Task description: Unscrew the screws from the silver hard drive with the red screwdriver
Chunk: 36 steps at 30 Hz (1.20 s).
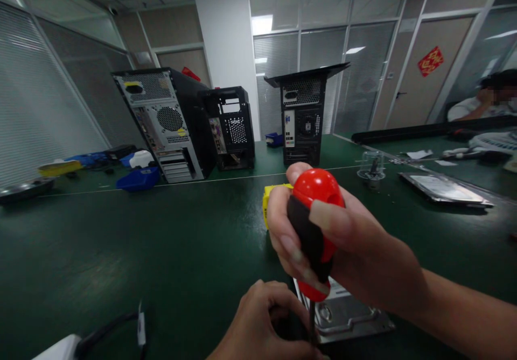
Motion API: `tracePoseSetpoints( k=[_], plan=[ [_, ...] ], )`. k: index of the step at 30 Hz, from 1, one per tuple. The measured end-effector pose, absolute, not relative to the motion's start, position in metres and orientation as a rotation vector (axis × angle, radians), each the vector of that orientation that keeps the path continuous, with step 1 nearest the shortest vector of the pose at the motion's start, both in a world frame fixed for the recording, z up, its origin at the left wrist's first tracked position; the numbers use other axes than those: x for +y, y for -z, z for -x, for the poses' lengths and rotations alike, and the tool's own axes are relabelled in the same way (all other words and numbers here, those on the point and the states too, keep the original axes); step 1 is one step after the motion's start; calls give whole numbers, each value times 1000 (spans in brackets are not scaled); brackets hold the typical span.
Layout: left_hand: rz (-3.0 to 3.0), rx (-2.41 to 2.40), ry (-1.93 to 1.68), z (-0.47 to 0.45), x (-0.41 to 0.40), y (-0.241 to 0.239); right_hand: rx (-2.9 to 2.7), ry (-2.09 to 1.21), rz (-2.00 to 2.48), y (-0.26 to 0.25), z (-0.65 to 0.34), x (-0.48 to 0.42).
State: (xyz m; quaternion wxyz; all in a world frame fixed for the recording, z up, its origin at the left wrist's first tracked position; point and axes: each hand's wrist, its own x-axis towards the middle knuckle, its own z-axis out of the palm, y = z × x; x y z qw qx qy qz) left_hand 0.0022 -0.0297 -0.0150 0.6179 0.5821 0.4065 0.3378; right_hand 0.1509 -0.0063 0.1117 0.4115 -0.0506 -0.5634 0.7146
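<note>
My right hand is wrapped around the red and black handle of a screwdriver, held upright with its shaft pointing down. The thin shaft reaches down beside a silver metal part lying on the green table. My left hand is curled at the bottom edge, fingers pinched near the screwdriver's tip and the metal part's left edge. What the left fingers pinch is hidden. A yellow object peeks out behind my right hand.
Three open computer cases stand at the back. Blue trays lie at the left, a metal panel and a clear cup at the right. A person sits far right. A black cable lies bottom left.
</note>
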Motion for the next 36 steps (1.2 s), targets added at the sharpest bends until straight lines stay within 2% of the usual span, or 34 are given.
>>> tracePoseSetpoints(
  k=[15, 28, 36],
  plan=[
    [-1381, 950, -759, -5, -29, 3, -1359, -1925, -71, -117, -149, -4],
    [-1455, 1048, -633, -2, -28, 6, -1395, -1864, 129, -119, -152, 1],
    [-1389, 944, -709, -3, -26, 9, -1385, -1860, 167, -121, -150, 0]
  ],
)
